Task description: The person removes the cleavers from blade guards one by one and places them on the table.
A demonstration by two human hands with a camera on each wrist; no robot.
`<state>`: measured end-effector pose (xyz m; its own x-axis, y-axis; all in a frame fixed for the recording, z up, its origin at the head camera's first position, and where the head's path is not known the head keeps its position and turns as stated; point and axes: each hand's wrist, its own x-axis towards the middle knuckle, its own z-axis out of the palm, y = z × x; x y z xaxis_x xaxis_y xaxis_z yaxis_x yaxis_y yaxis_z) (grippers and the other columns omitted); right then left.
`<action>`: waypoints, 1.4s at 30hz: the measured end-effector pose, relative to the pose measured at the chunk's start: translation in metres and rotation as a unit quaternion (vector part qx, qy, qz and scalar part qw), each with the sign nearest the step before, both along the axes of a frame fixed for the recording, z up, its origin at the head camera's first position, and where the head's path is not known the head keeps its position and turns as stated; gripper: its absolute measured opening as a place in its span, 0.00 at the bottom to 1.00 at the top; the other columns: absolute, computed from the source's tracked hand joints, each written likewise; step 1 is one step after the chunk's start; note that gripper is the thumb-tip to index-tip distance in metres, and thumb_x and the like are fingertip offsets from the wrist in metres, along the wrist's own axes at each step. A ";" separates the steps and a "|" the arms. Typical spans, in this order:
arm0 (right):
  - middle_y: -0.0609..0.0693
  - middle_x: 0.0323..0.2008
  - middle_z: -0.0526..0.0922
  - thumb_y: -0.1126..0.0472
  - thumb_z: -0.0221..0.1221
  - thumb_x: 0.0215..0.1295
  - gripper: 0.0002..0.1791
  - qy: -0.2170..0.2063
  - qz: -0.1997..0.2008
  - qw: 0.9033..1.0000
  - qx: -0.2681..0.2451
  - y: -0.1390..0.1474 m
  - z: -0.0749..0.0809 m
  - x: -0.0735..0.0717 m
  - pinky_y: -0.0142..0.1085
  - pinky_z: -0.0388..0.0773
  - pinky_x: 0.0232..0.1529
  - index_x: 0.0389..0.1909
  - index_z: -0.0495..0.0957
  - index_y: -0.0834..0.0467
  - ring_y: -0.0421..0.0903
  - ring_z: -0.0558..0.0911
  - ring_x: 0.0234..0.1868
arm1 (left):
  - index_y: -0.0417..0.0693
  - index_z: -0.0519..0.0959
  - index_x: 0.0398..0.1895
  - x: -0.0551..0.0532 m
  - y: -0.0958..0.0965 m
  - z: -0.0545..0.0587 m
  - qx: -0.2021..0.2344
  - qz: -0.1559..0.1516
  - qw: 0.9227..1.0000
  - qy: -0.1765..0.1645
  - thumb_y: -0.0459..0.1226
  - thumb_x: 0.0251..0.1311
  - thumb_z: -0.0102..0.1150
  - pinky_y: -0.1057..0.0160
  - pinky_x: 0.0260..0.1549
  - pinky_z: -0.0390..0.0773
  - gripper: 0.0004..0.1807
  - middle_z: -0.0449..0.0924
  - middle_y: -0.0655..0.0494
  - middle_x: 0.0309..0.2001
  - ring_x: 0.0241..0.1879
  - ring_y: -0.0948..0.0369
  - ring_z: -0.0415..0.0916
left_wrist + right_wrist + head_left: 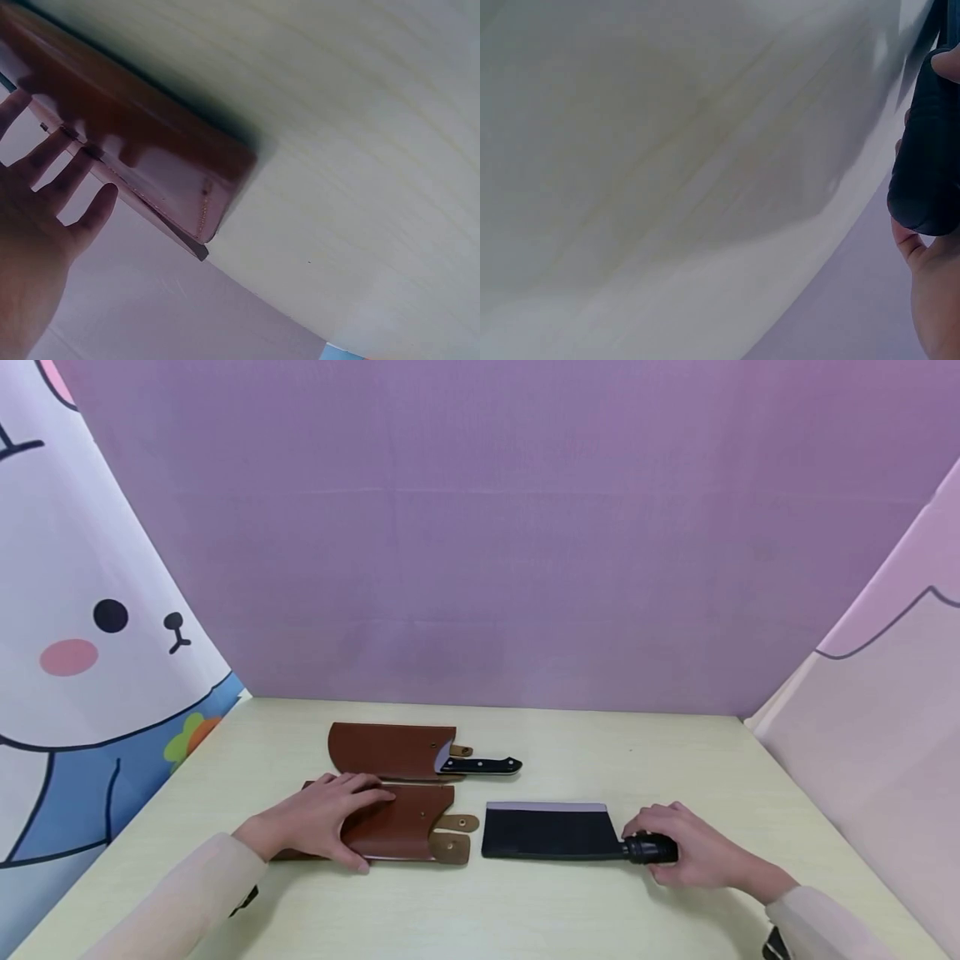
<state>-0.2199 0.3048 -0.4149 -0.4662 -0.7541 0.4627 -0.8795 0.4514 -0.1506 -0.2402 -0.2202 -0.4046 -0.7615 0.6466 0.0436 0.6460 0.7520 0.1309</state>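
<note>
My left hand [326, 818] rests across the nearer brown leather knife sheath [397, 827], its thumb by the near edge and its fingers spread over the top. In the left wrist view, those fingers reach out to the edge of that sheath. Two tan snap straps [450, 849] stick out at its right end. My right hand [693, 852] grips the black handle [922, 165] of a cleaver. The cleaver's black blade [551, 833], with a pale strip along its far edge, points left toward the sheath's mouth, a small gap between them.
Behind the nearer sheath lies a second brown sheath [386, 750]. A knife with a black riveted handle [483, 766] sits in it, handle to the right. The pale wooden table [570, 910] meets a purple backdrop [487, 543] at the back, with printed cartoon panels [67, 552] on both sides.
</note>
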 end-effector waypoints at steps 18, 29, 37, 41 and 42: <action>0.34 0.35 0.77 0.66 0.70 0.25 0.33 -0.011 -0.014 1.000 0.015 0.003 -0.010 -0.006 0.31 0.59 0.34 0.41 0.76 0.46 0.33 0.74 0.36 | 0.61 0.63 0.64 0.000 0.001 0.000 -0.009 -0.003 1.000 -0.013 0.75 0.30 0.54 0.40 0.52 0.61 0.54 0.62 0.52 0.63 0.61 0.53 0.60; 0.34 0.36 0.77 0.66 0.70 0.26 0.32 -0.019 -0.018 1.000 0.016 0.004 -0.010 -0.006 0.31 0.60 0.33 0.41 0.76 0.46 0.32 0.74 0.36 | 0.63 0.62 0.65 0.002 0.001 0.001 -0.006 0.003 1.000 -0.029 0.75 0.30 0.55 0.39 0.53 0.59 0.54 0.60 0.53 0.63 0.62 0.53 0.59; 0.36 0.35 0.78 0.65 0.70 0.27 0.32 -0.025 -0.005 0.999 0.020 0.005 -0.007 -0.009 0.31 0.62 0.33 0.43 0.75 0.49 0.33 0.74 0.34 | 0.62 0.60 0.66 0.002 0.000 0.002 0.000 0.003 0.999 -0.050 0.73 0.30 0.57 0.37 0.53 0.57 0.54 0.57 0.51 0.65 0.64 0.50 0.55; 0.36 0.32 0.76 0.63 0.72 0.29 0.31 -0.023 0.001 1.000 0.014 0.005 -0.004 -0.011 0.30 0.62 0.31 0.43 0.75 0.52 0.33 0.73 0.32 | 0.62 0.60 0.66 0.001 -0.001 0.003 0.004 0.000 0.999 -0.048 0.73 0.31 0.58 0.37 0.53 0.57 0.54 0.57 0.50 0.65 0.64 0.50 0.55; 0.36 0.32 0.76 0.62 0.72 0.30 0.31 -0.023 -0.001 1.000 0.015 0.006 -0.003 -0.011 0.30 0.62 0.32 0.43 0.75 0.52 0.33 0.73 0.32 | 0.62 0.60 0.66 0.001 -0.001 0.004 0.007 -0.001 0.999 -0.047 0.72 0.31 0.58 0.37 0.53 0.57 0.54 0.57 0.50 0.65 0.64 0.50 0.56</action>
